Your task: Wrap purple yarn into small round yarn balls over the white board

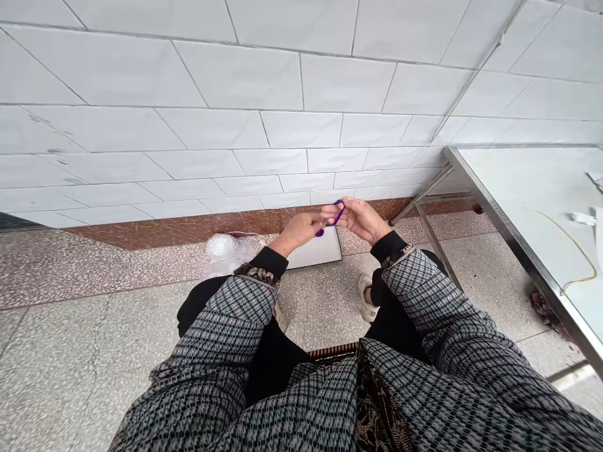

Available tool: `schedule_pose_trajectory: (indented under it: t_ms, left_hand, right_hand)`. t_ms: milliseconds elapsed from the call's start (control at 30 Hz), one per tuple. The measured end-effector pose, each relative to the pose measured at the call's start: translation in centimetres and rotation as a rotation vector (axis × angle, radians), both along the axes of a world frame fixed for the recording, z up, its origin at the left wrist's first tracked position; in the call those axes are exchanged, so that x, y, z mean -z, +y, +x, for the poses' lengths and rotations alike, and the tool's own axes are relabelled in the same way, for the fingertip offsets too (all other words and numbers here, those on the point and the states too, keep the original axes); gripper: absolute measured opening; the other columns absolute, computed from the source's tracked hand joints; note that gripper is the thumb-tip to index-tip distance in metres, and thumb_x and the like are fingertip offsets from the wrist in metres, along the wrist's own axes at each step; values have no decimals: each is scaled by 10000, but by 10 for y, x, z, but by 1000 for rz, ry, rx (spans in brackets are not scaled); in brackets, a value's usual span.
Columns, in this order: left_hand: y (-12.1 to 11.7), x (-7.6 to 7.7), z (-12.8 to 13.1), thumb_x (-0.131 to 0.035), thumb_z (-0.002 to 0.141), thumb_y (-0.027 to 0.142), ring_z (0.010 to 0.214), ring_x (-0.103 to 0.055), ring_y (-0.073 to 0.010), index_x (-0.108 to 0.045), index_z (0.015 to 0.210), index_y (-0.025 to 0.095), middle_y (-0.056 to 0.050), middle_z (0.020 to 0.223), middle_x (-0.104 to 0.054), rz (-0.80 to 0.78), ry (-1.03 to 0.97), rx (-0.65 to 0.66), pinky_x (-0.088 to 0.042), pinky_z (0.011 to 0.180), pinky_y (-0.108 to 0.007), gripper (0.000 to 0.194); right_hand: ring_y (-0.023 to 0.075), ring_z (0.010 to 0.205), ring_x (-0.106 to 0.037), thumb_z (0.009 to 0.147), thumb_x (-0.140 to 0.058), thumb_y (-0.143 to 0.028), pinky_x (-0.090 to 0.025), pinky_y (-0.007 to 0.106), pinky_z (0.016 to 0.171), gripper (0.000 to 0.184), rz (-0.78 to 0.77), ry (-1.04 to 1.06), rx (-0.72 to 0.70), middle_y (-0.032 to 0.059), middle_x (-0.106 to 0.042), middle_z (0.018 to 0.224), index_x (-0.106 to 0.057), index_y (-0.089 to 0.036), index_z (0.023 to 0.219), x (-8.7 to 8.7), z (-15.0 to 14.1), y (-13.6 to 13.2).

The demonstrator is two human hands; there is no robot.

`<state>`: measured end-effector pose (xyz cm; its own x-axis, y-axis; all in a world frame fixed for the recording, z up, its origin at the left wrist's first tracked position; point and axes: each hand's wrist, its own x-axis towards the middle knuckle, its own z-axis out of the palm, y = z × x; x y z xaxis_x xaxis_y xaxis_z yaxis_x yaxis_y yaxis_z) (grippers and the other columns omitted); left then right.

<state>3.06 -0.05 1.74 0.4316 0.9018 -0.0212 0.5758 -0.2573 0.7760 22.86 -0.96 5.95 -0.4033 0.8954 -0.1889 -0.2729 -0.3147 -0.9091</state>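
A short length of purple cord (339, 212) runs between my two hands in the head view, in front of my knees. My left hand (298, 231) is closed, thumb and fingers pinched together, and a dark purple end shows just beneath its fingertips. Facing it, my right hand (362, 218) has its palm partly turned up and its fingers bent around the cord, which curves over them. The fingertips of both hands nearly meet, so the exact grip is partly hidden. Below the hands, a white flat tray or box lid (313, 252) with a dark edge lies on the floor.
A ball of white cord (221, 246) in clear plastic lies on the floor at left. To the right stands a metal-framed table (532, 188), with a yellow cord (584, 251) and a crumpled white scrap (583, 218). A tiled wall (301, 81) rises ahead.
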Motion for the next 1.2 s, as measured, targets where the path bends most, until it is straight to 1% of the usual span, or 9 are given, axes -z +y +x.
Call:
schedule_pose_trajectory:
  t_ms: [133, 300, 467, 633, 767, 867, 1000, 1100, 1200]
  left_hand:
    - [-9, 0, 9, -555, 859, 290, 637, -594, -159, -712, 732, 202, -2, 678, -688, -52, 22, 365, -447, 674, -284, 220]
    - [-4, -14, -1, -551, 880, 286, 762, -673, -180, -746, 810, 203, -60, 847, -774, 35, -62, 167, -507, 759, -306, 224]
    - [2, -20, -15, -554, 878, 303, 829, -683, -196, -732, 826, 184, -75, 883, -774, 85, -144, 46, -529, 809, -326, 221]
    - [5, -8, -10, -547, 900, 305, 768, -657, -192, -726, 802, 183, -42, 798, -750, 52, -78, -131, -498, 745, -308, 238]
    - [0, 1, 4, -583, 878, 274, 684, -620, -173, -743, 774, 194, -23, 735, -727, -72, 59, 154, -444, 682, -292, 207]
    - [-5, -1, 8, -578, 881, 276, 702, -622, -166, -750, 786, 193, -28, 759, -735, -72, 47, 344, -447, 713, -292, 213]
    - [-3, -13, -3, -559, 891, 279, 805, -667, -180, -750, 848, 181, -64, 885, -775, 7, -75, 170, -482, 777, -300, 219]
    - [4, -15, -14, -567, 890, 283, 789, -652, -178, -730, 828, 172, -57, 849, -761, 38, -129, 1, -486, 754, -295, 207]
    - [8, -8, -16, -568, 895, 284, 718, -605, -171, -714, 782, 175, -31, 753, -720, 25, -100, -109, -456, 703, -290, 215]
  right_hand:
    - [153, 853, -753, 1028, -597, -273, -591, 307, 890, 285, 118, -240, 112, 68, -831, 944, -597, -204, 752, 11, 0, 8]
    - [129, 701, -616, 918, -607, -84, -505, 262, 770, 296, 385, -758, -62, -16, -682, 670, -632, -182, 639, 17, 0, 9]
    - [113, 701, -680, 990, -584, -103, -537, 238, 740, 340, 157, -482, -255, 30, -772, 749, -643, -178, 664, 8, -2, 1]
    - [166, 815, -777, 1009, -704, -342, -612, 334, 896, 277, -1, -129, -220, 70, -828, 862, -646, -199, 779, 0, -2, -3]
    - [171, 833, -773, 1040, -641, -348, -603, 351, 914, 311, 49, -123, -12, 74, -823, 903, -600, -208, 765, 5, -3, 2]
    - [163, 817, -733, 1008, -580, -178, -569, 324, 892, 297, 192, -448, 54, 57, -799, 862, -624, -196, 714, 12, -4, 7]
    - [158, 749, -679, 920, -629, -81, -541, 308, 854, 336, 289, -804, -89, 37, -738, 714, -603, -183, 601, 16, -3, 6]
    - [145, 733, -721, 981, -642, -197, -588, 310, 843, 269, 68, -466, -268, 57, -804, 805, -650, -181, 713, 12, -2, 2]
    - [170, 805, -779, 976, -728, -369, -619, 335, 888, 267, -5, -131, -250, 79, -831, 869, -648, -194, 791, 8, 1, 0]
